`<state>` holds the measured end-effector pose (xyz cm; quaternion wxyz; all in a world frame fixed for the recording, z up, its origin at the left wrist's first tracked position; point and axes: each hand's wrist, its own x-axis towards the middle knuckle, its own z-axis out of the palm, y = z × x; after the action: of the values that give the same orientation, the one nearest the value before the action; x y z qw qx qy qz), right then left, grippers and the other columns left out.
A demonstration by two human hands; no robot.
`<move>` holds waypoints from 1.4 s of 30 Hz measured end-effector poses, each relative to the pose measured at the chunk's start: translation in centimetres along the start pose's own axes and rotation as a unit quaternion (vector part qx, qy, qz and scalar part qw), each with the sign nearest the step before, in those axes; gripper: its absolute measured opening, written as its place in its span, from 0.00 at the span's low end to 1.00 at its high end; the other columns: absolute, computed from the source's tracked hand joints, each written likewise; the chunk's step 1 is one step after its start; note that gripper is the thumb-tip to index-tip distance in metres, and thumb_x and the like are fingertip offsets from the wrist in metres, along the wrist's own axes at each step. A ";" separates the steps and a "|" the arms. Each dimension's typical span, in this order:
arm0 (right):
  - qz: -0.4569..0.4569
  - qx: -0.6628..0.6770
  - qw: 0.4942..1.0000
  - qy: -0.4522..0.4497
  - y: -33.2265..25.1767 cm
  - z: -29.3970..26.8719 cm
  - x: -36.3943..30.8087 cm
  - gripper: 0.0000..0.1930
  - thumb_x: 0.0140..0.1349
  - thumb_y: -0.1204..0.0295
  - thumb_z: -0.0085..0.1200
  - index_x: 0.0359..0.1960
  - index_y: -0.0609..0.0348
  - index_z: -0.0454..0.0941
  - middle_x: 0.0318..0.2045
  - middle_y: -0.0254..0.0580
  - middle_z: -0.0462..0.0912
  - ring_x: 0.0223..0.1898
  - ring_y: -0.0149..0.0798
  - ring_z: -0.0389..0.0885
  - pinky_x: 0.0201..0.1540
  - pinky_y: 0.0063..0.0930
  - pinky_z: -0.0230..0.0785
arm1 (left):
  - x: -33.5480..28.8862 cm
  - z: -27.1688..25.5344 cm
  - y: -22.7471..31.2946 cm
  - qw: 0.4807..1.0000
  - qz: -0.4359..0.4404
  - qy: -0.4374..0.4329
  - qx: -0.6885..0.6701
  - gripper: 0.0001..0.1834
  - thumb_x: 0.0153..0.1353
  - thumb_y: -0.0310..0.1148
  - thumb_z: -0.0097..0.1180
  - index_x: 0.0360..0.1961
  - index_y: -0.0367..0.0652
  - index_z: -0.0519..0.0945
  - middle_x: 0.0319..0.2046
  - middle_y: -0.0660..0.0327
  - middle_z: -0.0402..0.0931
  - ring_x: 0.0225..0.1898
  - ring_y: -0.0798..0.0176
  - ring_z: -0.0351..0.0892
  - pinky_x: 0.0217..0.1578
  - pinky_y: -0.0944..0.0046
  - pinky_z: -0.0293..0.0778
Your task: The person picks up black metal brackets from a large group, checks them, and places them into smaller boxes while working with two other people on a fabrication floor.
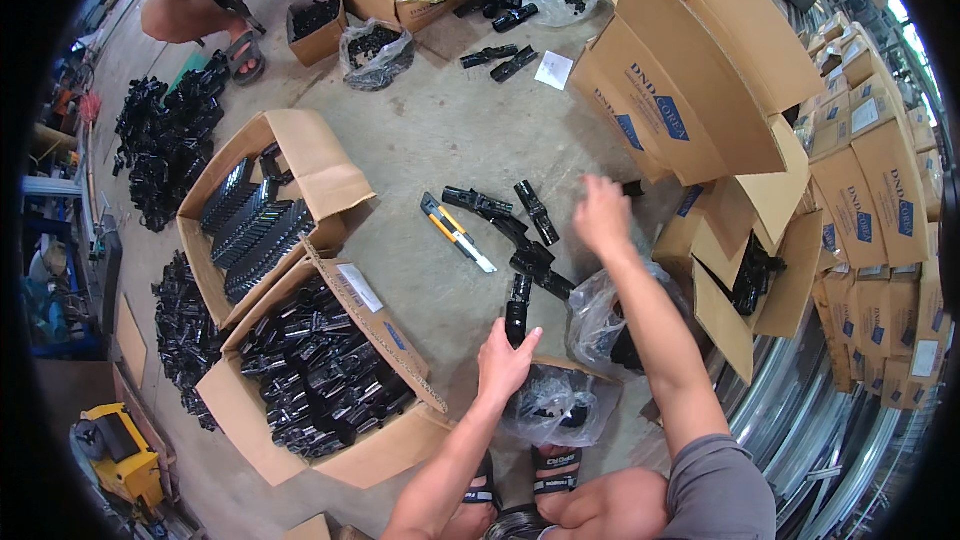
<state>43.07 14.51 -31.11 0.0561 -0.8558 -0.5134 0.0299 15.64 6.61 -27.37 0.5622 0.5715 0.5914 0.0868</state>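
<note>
Floor heap [165, 145]: lies loose between nine and ten o'clock, black pieces tangled together outside any carton.
Rowed carton [325, 170]: sits open at nine o'clock, filled with black pieces laid in ranks, probably to save room.
Jumbled carton [370, 310]: stands at eight o'clock, just beside the rowed one, flaps spread outward, seemingly for easy access from a low seat or squat.
Cutter [458, 230]: lies near the clock's centre, tip aimed between four and five, apparently within easy reach of both hands.
Left hand [505, 365]: works at six o'clock, fingers closed around the near end of a black part [516, 312], likely gripping low to leave the far end free; far end aimed toward twelve.
Loose parts [537, 212]: lie between twelve and four o'clock, probably spread for quick picking.
Clear bag [597, 420]: sits at five o'clock, close before the feet, presumably for short reaches.
Right hand [603, 215]: hovers near three o'clock, blurred; cannot tell whether open or gripping.
Side carton [722, 320]: stands open at three o'clock, holding more black pieces.
</note>
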 end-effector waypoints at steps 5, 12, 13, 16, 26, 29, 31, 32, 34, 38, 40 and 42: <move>-0.027 -0.239 0.968 -0.069 5.1 0.3 0.5 0.12 0.63 0.70 0.53 0.48 0.54 0.77 0.46 0.42 0.82 0.52 0.47 0.79 0.52 0.46 0.71 | -0.8 -0.5 0.0 0.998 0.007 -0.009 -0.058 0.25 0.56 0.48 0.69 0.35 0.39 0.70 0.23 0.51 0.76 0.27 0.47 0.77 0.32 0.49 0.71; -0.078 -0.156 0.976 -0.127 0.5 1.1 -3.5 0.07 0.61 0.74 0.55 0.40 0.57 0.80 0.34 0.50 0.88 0.39 0.49 0.89 0.43 0.45 0.79 | -4.1 0.2 3.0 0.990 0.066 -0.020 -0.120 0.23 0.59 0.45 0.69 0.35 0.39 0.69 0.20 0.58 0.71 0.22 0.61 0.69 0.27 0.55 0.68; -0.088 -0.125 0.977 -0.148 -0.5 0.4 -4.0 0.09 0.59 0.73 0.57 0.41 0.58 0.80 0.34 0.52 0.88 0.40 0.52 0.88 0.44 0.47 0.78 | -4.6 -0.2 3.5 0.987 0.054 -0.050 -0.144 0.23 0.59 0.45 0.69 0.35 0.39 0.70 0.20 0.58 0.71 0.22 0.61 0.69 0.27 0.55 0.68; -0.084 -0.056 0.975 -0.197 -2.5 -2.2 -5.9 0.11 0.61 0.70 0.57 0.43 0.61 0.79 0.35 0.55 0.87 0.39 0.56 0.87 0.46 0.48 0.78 | -8.0 -1.4 4.3 0.987 0.091 -0.079 -0.109 0.21 0.59 0.41 0.69 0.37 0.39 0.70 0.21 0.64 0.70 0.22 0.69 0.69 0.24 0.61 0.68; 0.105 0.599 0.747 -0.268 -8.9 -23.9 -19.6 0.25 0.73 0.51 0.49 0.54 0.64 0.76 0.38 0.43 0.84 0.35 0.34 0.84 0.38 0.30 0.77 | -18.4 -9.4 9.2 0.987 0.109 -0.034 -0.113 0.28 0.75 0.57 0.34 0.43 0.40 0.70 0.27 0.48 0.76 0.30 0.48 0.79 0.34 0.50 0.72; 0.076 0.610 0.748 -0.251 -12.4 -30.5 -25.4 0.24 0.72 0.55 0.52 0.55 0.66 0.75 0.38 0.43 0.83 0.34 0.34 0.84 0.38 0.29 0.77 | -20.9 -10.1 10.8 0.993 0.110 0.024 -0.028 0.26 0.77 0.54 0.27 0.50 0.42 0.67 0.39 0.36 0.78 0.46 0.27 0.75 0.47 0.35 0.67; 0.026 0.590 0.789 -0.171 -13.5 -32.2 -27.7 0.22 0.69 0.62 0.58 0.54 0.70 0.74 0.38 0.45 0.83 0.34 0.31 0.82 0.37 0.26 0.77 | -23.8 -10.2 11.6 0.977 0.203 0.063 -0.006 0.22 0.77 0.51 0.30 0.50 0.43 0.66 0.41 0.36 0.79 0.48 0.26 0.74 0.46 0.34 0.66; 0.006 0.577 0.808 -0.123 -13.7 -32.5 -28.2 0.21 0.68 0.64 0.59 0.53 0.70 0.73 0.37 0.45 0.83 0.35 0.30 0.82 0.37 0.25 0.77 | -25.1 -10.1 12.3 0.975 0.211 0.066 -0.007 0.22 0.77 0.51 0.30 0.50 0.43 0.66 0.41 0.36 0.79 0.48 0.26 0.74 0.46 0.34 0.66; -0.017 0.561 0.825 -0.065 -14.0 -33.8 -28.8 0.20 0.68 0.67 0.60 0.52 0.69 0.72 0.37 0.44 0.83 0.35 0.30 0.82 0.37 0.24 0.76 | -27.2 -10.1 13.5 0.957 0.270 0.103 -0.035 0.19 0.77 0.47 0.34 0.50 0.42 0.68 0.39 0.37 0.79 0.47 0.28 0.75 0.45 0.36 0.68; -0.029 0.698 0.715 -0.032 -15.2 -37.4 -30.2 0.14 0.66 0.76 0.59 0.49 0.65 0.70 0.36 0.42 0.83 0.36 0.29 0.82 0.38 0.24 0.78 | -29.3 -12.3 14.6 0.951 0.273 0.074 -0.121 0.21 0.77 0.48 0.38 0.50 0.39 0.71 0.32 0.45 0.77 0.36 0.44 0.80 0.38 0.49 0.72; -0.030 0.728 0.684 -0.042 -15.7 -38.5 -31.2 0.13 0.67 0.77 0.57 0.51 0.63 0.71 0.37 0.40 0.84 0.37 0.29 0.83 0.38 0.26 0.80 | -30.3 -13.2 14.6 0.949 0.271 0.050 -0.150 0.22 0.77 0.48 0.41 0.53 0.39 0.71 0.31 0.55 0.77 0.34 0.59 0.79 0.36 0.56 0.73; -0.018 0.741 0.671 -0.032 -15.7 -38.4 -31.7 0.14 0.67 0.77 0.57 0.52 0.63 0.71 0.37 0.39 0.84 0.38 0.29 0.83 0.38 0.26 0.80 | -31.6 -13.8 15.3 0.951 0.272 0.035 -0.144 0.21 0.77 0.47 0.42 0.54 0.39 0.71 0.32 0.58 0.78 0.35 0.63 0.79 0.37 0.58 0.75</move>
<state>18.56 -8.66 8.81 0.6557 -0.5222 -0.3399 0.4264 4.87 -5.26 6.74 0.5729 0.6201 0.4141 0.3403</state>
